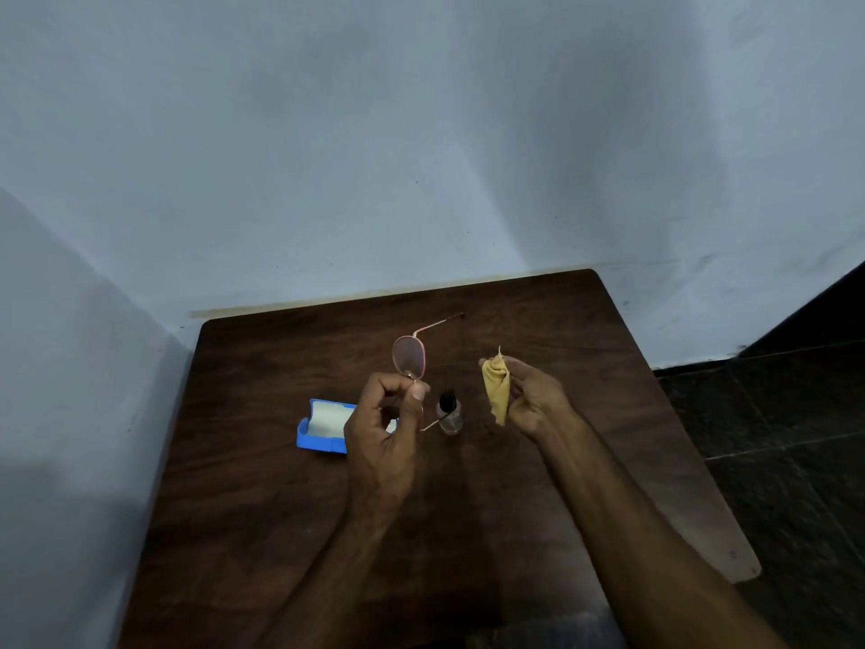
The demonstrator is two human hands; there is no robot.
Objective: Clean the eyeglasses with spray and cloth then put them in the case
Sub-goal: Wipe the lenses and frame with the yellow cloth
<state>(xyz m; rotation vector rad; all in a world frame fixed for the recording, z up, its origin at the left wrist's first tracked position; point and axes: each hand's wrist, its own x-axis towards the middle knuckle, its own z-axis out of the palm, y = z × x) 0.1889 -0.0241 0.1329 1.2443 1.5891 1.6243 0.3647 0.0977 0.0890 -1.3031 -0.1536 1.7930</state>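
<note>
Currently mid-task: left hand fingers pinch eyeglasses above table; right hand fingers clamp cloth, 3 o'clock of spray bottle. Case open at 9 o'clock, holds no glasses; wiping and casing judged outstanding, spraying undetermined

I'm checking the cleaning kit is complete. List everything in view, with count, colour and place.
eyeglasses: one, thin pinkish-gold frame, held up above the table
cloth: one, yellow, bunched in the right hand
spray bottle: one, clear with black cap, upright on the table between the hands
case: one, blue with white lining, open on the table, partly behind the left hand
table: one, dark brown wood, in the wall corner
wall: pale grey-blue, behind and left
floor: dark tiles, right
left hand: one, pinches the eyeglasses
right hand: one, grips the cloth
</note>
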